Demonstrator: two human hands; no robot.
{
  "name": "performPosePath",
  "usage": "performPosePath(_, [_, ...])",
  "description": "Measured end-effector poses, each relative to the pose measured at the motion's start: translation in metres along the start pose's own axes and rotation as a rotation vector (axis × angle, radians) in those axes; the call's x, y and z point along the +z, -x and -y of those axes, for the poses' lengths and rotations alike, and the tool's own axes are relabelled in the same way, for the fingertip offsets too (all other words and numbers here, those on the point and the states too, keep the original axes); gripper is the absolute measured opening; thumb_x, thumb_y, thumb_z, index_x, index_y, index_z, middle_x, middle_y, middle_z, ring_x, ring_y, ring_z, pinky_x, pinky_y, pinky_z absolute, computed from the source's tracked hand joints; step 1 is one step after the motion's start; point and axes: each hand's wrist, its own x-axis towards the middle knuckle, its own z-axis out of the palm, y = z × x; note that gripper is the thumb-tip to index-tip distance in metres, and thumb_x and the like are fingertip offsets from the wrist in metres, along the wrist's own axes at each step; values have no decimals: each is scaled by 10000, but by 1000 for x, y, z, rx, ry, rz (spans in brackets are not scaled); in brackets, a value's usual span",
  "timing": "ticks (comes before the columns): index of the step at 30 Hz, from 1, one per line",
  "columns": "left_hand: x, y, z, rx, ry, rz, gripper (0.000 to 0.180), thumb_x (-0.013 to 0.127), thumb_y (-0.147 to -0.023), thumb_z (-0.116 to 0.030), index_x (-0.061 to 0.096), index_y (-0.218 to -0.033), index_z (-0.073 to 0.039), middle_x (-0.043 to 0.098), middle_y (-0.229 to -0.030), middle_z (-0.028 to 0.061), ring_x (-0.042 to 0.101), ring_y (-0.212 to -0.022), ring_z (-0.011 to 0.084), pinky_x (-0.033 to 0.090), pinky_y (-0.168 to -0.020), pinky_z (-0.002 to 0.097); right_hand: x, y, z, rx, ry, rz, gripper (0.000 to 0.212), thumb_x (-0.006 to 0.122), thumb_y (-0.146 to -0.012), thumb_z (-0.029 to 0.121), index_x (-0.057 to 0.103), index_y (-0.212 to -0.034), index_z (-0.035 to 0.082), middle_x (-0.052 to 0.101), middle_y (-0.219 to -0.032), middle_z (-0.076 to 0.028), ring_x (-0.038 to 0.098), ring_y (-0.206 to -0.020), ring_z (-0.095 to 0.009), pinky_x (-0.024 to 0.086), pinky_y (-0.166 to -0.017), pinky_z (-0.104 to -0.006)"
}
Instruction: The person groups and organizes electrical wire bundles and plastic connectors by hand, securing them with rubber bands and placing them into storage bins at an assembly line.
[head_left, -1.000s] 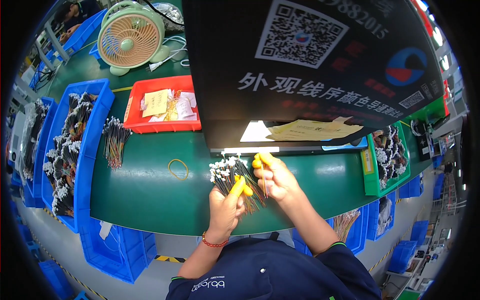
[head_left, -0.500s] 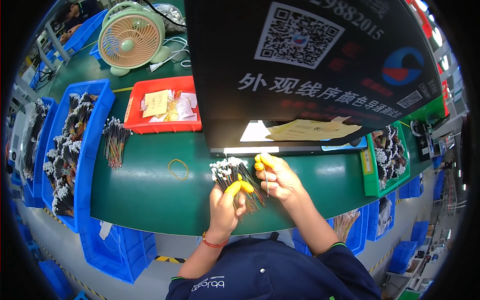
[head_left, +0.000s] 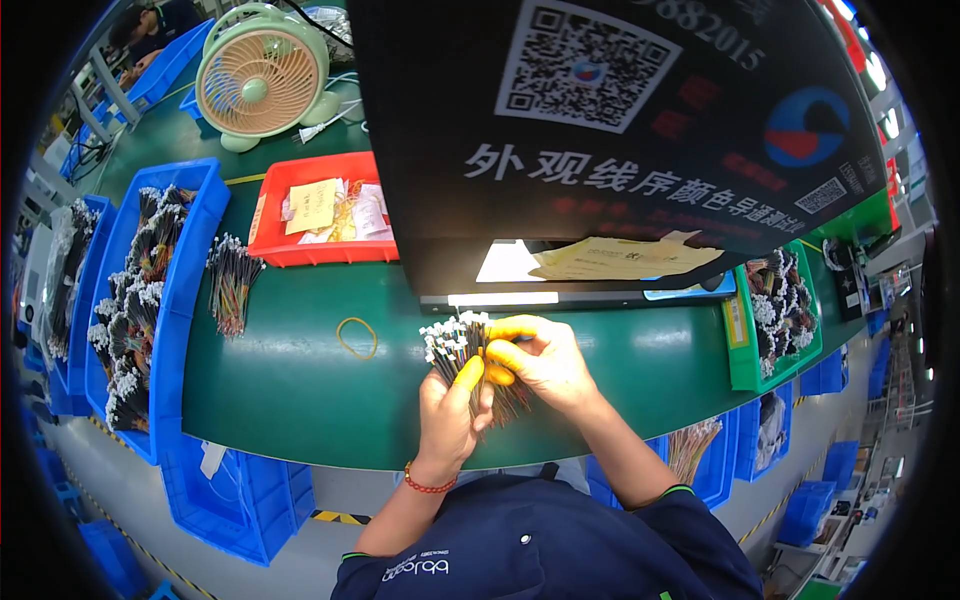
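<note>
A bundle of thin dark wires with white connectors (head_left: 450,345) at the upper ends stands in my left hand (head_left: 448,415), whose fingers are wrapped round it. Yellow finger cots cover some fingertips of both hands. From the right, my right hand (head_left: 552,368) reaches in against the bundle, thumb and forefinger closed at the wires just below the connectors. Its fingertips partly hide the wires there, so I cannot tell how many it pinches. A yellow rubber band (head_left: 357,339) lies on the green table (head_left: 300,390), left of the bundle.
A black box-shaped machine (head_left: 610,190) with a lit opening stands just beyond my hands. Left are a red bin (head_left: 325,256), a loose wire bundle (head_left: 232,285), a full blue bin (head_left: 190,300) and a fan (head_left: 258,85). At right sits a green bin (head_left: 740,350) with wire bundles.
My right hand, which held a single wire apart from the bundle, has moved left and now touches the bundle. My left hand keeps its grip in the same place.
</note>
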Motion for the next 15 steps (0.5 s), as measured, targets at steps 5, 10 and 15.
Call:
performPosePath(5, [1, 1, 4, 48, -73, 9, 129, 459, -844, -84, 496, -941, -7, 509, -700, 42, 430, -476, 58, 293, -305, 155, 4, 1, -8, 30, -187, 99, 107, 549, -797, 43, 527, -852, -46, 566, -710, -75, 524, -570, -87, 434, -513, -206])
performPosePath(10, [-1, -1, 5, 70, -42, -7, 115, 462, -839, -73, 505, -923, -7, 512, -694, 41, 433, -482, 55, 288, -297, 153, 12, 7, -3, -71, -240, 63, 102, 554, -797, 63, 531, -838, -27, 540, -646, -50, 484, -481, -79, 409, -442, -195])
performPosePath(15, [1, 1, 1, 71, -86, -47, 112, 470, -835, -63, 506, -927, -12, 554, -717, 67, 408, -468, 30, 275, -306, 148, -14, -7, 7, 437, -609, 13, 148, 531, -820, 166, 509, -805, 20, 507, -633, -38, 358, -379, -27, 294, -297, -157])
